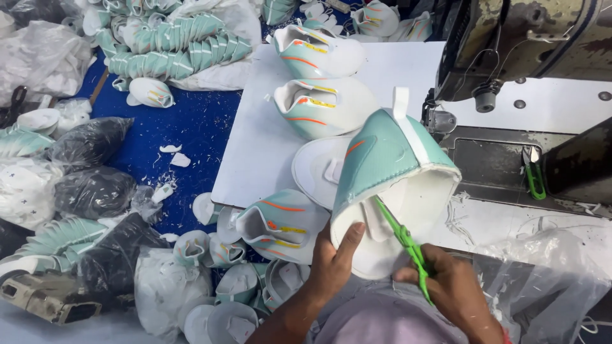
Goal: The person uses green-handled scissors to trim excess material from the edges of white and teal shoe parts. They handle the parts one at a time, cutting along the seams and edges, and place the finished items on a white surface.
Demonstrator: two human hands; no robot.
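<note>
My left hand [333, 261] grips the lower edge of a mint-green and white shoe upper [382, 165], thumb laid on its white lining. My right hand [446, 283] holds green thread snips [401, 236], whose blades point up into the lining at the upper's open bottom. The upper stands tilted in front of me, with its white pull tab at the top.
Two finished uppers [322, 105] lie on the white table [255, 146], with more uppers [280, 226] at its near edge. A sewing machine [523, 44] stands at the right with a second pair of green snips [534, 173] on its bed. Stacks of uppers and plastic bags [89, 191] cover the blue floor [191, 124] to the left.
</note>
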